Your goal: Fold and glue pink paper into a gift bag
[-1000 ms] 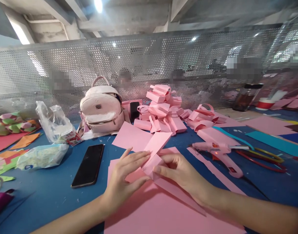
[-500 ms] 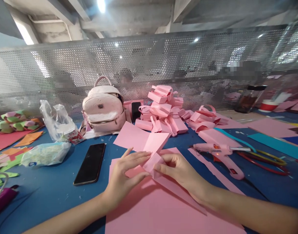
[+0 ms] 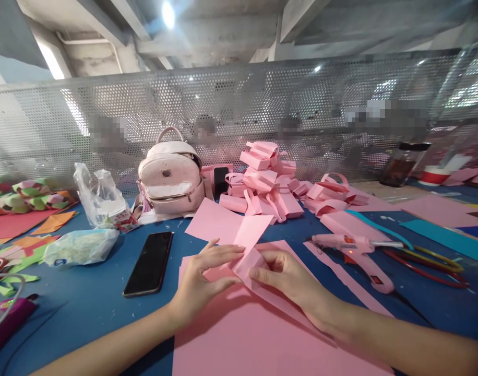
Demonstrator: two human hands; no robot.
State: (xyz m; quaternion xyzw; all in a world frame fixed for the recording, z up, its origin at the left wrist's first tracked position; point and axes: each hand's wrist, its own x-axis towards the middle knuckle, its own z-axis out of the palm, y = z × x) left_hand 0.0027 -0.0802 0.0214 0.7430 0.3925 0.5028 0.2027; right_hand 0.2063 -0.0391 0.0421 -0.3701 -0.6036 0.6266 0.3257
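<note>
A folded pink paper strip point(image 3: 255, 230) is held between my two hands, over a stack of larger pink paper sheets point(image 3: 239, 334). My left hand point(image 3: 207, 271) has its fingertips and thumb on the left edge of the fold, with the index finger lifted a little. On the other side, my right hand point(image 3: 284, 274) pinches the strip between thumb and bent fingers. One end of the strip points up and away; the other slants down to the right beneath my right wrist. The right fingertips are partly hidden behind the paper.
A pink glue gun point(image 3: 360, 256) lies at the right beside a teal strip point(image 3: 444, 237). Beyond the hands are a heap of folded pink paper pieces point(image 3: 262, 180) and a pale backpack point(image 3: 170, 180). A black phone point(image 3: 148, 265) and a plastic packet point(image 3: 80, 247) lie left.
The view has shifted slightly, so the scene sits a little farther right and lower. Both hands keep nearly the same hold on the folded strip.
</note>
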